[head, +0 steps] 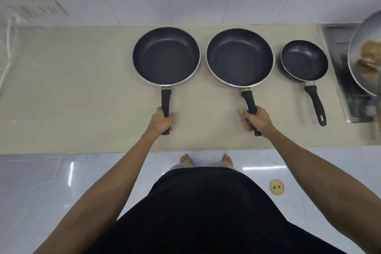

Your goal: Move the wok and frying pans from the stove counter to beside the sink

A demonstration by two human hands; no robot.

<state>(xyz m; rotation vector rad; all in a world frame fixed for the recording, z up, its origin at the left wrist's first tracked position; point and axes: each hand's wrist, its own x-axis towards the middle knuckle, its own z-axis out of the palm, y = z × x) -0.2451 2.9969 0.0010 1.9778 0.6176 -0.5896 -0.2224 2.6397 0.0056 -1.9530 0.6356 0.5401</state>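
Three dark non-stick frying pans stand in a row on the beige counter (82, 88), handles pointing toward me. My left hand (161, 120) is closed around the black handle of the left large pan (166, 55). My right hand (256, 118) grips the handle of the middle large pan (240, 56). A small frying pan (304, 60) sits free to their right, its handle angled down and to the right. At the far right edge a grey wok (363, 55) with brownish residue rests over the stove, partly cut off by the frame.
The steel stove top (346, 80) is set into the counter's right end. A wall socket (48, 9) sits on the white tiled wall at upper left. Something transparent and blurred stands at the far left edge. My bare feet are on the glossy floor below the counter edge.
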